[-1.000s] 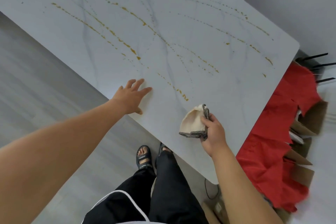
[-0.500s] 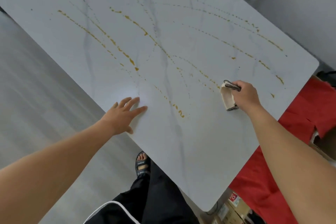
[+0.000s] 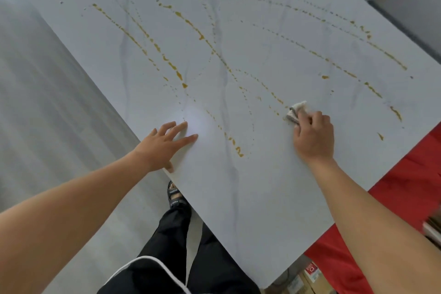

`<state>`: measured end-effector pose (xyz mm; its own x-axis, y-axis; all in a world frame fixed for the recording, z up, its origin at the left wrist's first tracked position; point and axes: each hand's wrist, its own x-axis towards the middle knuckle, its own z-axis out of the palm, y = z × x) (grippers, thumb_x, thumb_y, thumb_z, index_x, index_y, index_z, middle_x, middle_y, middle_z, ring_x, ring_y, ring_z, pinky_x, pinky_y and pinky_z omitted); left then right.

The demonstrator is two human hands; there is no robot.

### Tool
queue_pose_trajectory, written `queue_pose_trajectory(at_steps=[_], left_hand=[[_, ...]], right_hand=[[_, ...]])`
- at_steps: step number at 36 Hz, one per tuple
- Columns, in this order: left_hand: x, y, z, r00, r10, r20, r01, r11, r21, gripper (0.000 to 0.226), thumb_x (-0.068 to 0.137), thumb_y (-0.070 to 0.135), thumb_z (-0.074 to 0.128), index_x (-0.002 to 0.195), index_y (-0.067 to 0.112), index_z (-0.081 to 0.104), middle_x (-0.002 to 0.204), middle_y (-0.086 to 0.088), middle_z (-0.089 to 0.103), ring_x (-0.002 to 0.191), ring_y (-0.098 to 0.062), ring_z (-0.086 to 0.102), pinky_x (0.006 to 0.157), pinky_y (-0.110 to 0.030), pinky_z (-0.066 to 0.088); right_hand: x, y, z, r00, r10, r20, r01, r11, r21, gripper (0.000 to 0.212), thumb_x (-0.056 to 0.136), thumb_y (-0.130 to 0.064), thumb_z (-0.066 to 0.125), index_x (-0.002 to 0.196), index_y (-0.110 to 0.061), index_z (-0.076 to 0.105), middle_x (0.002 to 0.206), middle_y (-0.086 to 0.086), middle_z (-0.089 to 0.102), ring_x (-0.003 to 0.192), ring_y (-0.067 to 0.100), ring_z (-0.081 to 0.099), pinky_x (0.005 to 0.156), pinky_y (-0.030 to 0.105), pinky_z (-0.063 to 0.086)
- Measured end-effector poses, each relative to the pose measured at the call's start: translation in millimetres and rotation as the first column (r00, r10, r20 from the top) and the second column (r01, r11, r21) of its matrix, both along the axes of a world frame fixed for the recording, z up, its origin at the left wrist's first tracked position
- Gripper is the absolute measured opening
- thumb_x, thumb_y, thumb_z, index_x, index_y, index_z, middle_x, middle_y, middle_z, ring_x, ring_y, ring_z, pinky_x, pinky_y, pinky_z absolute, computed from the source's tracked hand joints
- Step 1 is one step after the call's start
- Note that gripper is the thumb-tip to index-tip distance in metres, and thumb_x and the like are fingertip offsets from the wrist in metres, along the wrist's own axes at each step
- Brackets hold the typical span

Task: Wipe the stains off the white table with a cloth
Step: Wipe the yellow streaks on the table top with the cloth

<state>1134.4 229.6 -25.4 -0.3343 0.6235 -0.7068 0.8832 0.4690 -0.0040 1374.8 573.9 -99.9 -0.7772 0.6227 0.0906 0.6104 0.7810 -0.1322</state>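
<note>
The white marble-patterned table (image 3: 250,198) fills most of the view, crossed by long yellow-orange stain streaks (image 3: 177,71). My right hand (image 3: 313,137) grips a small cream cloth (image 3: 298,110) with a dark checked edge and presses it on the tabletop at the near end of one streak; most of the cloth is hidden under the fingers. My left hand (image 3: 164,144) lies flat near the table's front-left edge, fingers spread, thumb at the rim. A short blob of stain (image 3: 238,149) lies between the two hands.
Red fabric (image 3: 405,198) lies on the floor along the table's right edge, with cardboard boxes (image 3: 307,279) below the corner. Grey floor (image 3: 47,126) runs along the left. My legs and a sandalled foot (image 3: 175,194) stand at the table's front edge.
My right hand has carried the cloth from the near corner out across the table and set it down on a streak. The left hand has stayed flat near the edge.
</note>
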Motion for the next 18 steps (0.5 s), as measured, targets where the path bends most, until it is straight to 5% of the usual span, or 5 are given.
queue_pose_trajectory(at_steps=[3,8,14,18], left_hand=[[1.5,3.0,1.2,1.000,0.014,-0.001,-0.014,1.000,0.004,0.128,0.077,0.044,0.086,0.157,0.051,-0.013,0.168,0.004,-0.019,0.155,-0.029,-0.007,0.123,-0.053,0.025],[2.1,3.4,2.1,1.000,0.013,-0.002,-0.012,1.000,0.003,0.130,0.076,0.044,0.087,0.157,0.051,-0.013,0.167,0.004,-0.019,0.155,-0.029,-0.006,0.122,-0.054,0.028],[3.2,4.3,3.2,1.000,0.010,-0.005,-0.010,1.000,0.006,0.129,0.075,0.042,0.088,0.158,0.050,-0.011,0.168,0.002,-0.017,0.155,-0.031,-0.005,0.121,-0.055,0.028],[3.1,4.3,3.7,1.000,0.005,-0.006,-0.005,1.000,0.004,0.129,0.076,0.041,0.088,0.158,0.049,-0.011,0.168,0.001,-0.017,0.154,-0.031,-0.005,0.121,-0.056,0.028]], right_hand=[[3.9,-1.0,-1.9,0.985,0.173,-0.019,-0.173,0.985,0.003,0.049,0.081,-0.005,0.052,0.128,-0.007,0.062,0.098,0.018,0.055,0.083,0.039,0.052,0.063,0.047,0.047],[-0.7,-13.2,2.7,0.996,-0.064,-0.057,0.060,0.996,-0.073,0.051,0.078,-0.001,0.050,0.126,-0.009,0.065,0.098,0.018,0.054,0.082,0.039,0.051,0.063,0.044,0.046],[-6.9,-51.6,-5.2,0.940,0.339,-0.044,-0.342,0.938,-0.053,0.049,0.081,-0.003,0.045,0.127,-0.003,0.063,0.093,0.017,0.056,0.075,0.035,0.050,0.059,0.045,0.048],[-5.3,-47.0,-2.4,0.990,0.114,-0.080,-0.121,0.988,-0.100,0.054,0.079,0.002,0.047,0.128,-0.009,0.064,0.095,0.016,0.055,0.079,0.037,0.051,0.062,0.043,0.048]])
